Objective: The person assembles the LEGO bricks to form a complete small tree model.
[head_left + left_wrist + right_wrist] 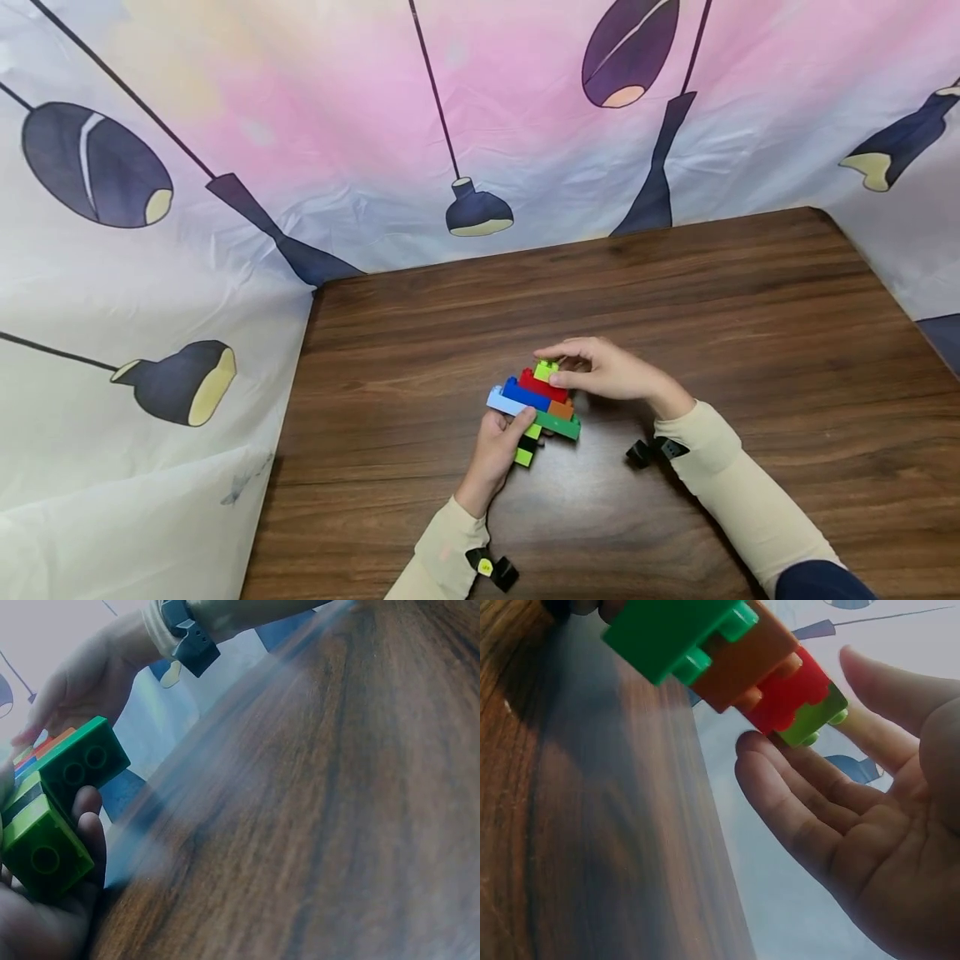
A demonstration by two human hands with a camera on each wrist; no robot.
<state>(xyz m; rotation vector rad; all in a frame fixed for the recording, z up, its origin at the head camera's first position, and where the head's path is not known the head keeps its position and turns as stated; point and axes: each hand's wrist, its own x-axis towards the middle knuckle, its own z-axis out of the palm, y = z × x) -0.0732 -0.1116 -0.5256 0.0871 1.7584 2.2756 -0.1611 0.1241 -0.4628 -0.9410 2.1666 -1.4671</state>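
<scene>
A tree-like model of interlocking toy bricks is held tilted above the table. It steps from a light blue and green layer through blue and orange, then red, to a lime brick at the tip; its stem is lime and black. My left hand grips it at the stem, thumb over the green layer, and in the left wrist view fingers curl round the stem. My right hand is around the lime tip; in the right wrist view its thumb stands apart from the bricks and the fingers are spread loosely beside them.
The brown wood-grain table stretches out below both hands. Behind it and on the left hangs a pastel cloth printed with dark lamps. A small black camera is strapped at each wrist.
</scene>
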